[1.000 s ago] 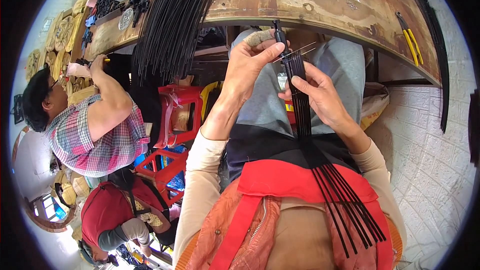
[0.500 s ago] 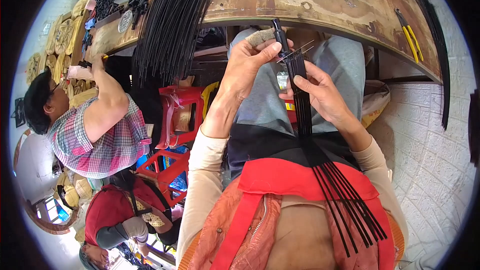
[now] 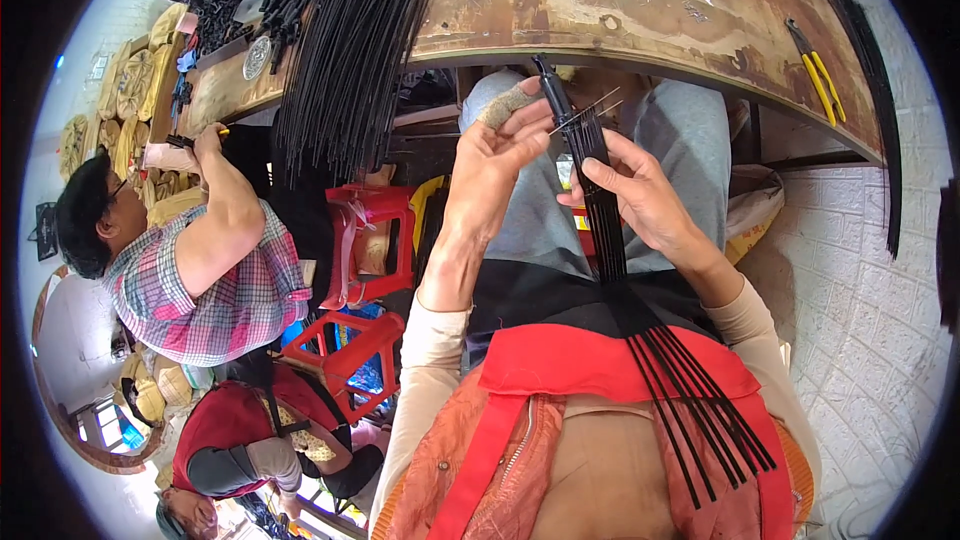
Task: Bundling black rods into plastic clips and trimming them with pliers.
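Left hand [image 3: 488, 162], drawn back from its earlier pinch, lies loosely spread beside the black handle [image 3: 553, 90], contact uncertain from my remote view, while the right hand [image 3: 640, 190] grips the black rods [image 3: 606, 235] between thumb and fingers above the grey trouser legs [image 3: 690, 130], near the worktop [image 3: 560, 25].

I see cream sleeves [image 3: 432, 350] ending short of the wrists, a rust-orange vest [image 3: 440, 500] with a pale zipper [image 3: 513, 460], a red apron panel [image 3: 600, 360] with a red strap [image 3: 482, 465], black cloth [image 3: 535, 290] at the waist, grey trousers [image 3: 692, 150], and, I notice, tan finger wrapping [image 3: 508, 106] on the left hand [image 3: 490, 165].
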Demonstrator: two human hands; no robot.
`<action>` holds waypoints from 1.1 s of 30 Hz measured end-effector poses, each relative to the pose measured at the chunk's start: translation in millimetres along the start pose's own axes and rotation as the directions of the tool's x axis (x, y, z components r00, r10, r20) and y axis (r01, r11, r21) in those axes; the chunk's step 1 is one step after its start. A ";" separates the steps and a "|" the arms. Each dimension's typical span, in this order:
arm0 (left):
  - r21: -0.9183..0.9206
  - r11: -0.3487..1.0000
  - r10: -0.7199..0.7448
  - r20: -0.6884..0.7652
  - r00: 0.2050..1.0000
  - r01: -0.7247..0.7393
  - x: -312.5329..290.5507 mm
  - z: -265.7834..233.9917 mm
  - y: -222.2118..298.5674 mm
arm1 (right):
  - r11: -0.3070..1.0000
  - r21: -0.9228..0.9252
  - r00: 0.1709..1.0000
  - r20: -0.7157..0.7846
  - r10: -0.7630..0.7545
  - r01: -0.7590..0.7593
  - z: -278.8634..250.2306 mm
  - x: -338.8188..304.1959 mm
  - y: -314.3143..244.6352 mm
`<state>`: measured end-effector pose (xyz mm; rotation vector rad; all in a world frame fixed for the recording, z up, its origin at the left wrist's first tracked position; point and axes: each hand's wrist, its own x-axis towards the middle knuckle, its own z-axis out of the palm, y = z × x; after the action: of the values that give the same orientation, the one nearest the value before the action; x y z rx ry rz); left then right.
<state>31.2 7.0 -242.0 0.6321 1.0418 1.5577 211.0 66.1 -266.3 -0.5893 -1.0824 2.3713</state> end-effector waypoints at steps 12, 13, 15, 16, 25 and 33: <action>0.308 0.944 0.153 -0.090 0.984 -0.119 -13.1 19.0 14.3 | 0.998 -0.065 0.999 -0.044 0.003 -0.006 10.6 -3.0 -0.4; 0.288 0.950 0.151 -0.099 0.984 -0.117 -13.0 20.1 14.7 | 0.998 -0.060 0.999 -0.032 -0.004 0.002 9.5 -2.5 -0.6; 0.269 0.956 0.148 -0.108 0.983 -0.115 -12.0 21.3 15.0 | 0.998 -0.055 1.000 -0.019 -0.011 0.009 8.8 -1.5 0.0; 0.271 0.957 0.145 -0.126 0.981 -0.107 -11.6 21.7 14.8 | 0.999 -0.051 1.000 -0.014 -0.016 0.016 9.2 -1.5 0.8; 0.052 0.995 0.086 -0.107 0.991 -0.080 -5.1 6.8 9.3 | 0.998 -0.060 1.000 -0.003 -0.007 0.007 12.7 -3.4 -2.7; 0.116 0.993 0.041 -0.093 0.995 -0.030 -7.1 3.9 11.1 | 0.998 -0.065 1.000 0.012 -0.014 0.014 12.8 -5.3 -0.4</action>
<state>30.8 1.2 -229.6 0.6631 1.2037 1.5795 208.2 55.9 -257.3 -0.5901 -1.1688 2.3375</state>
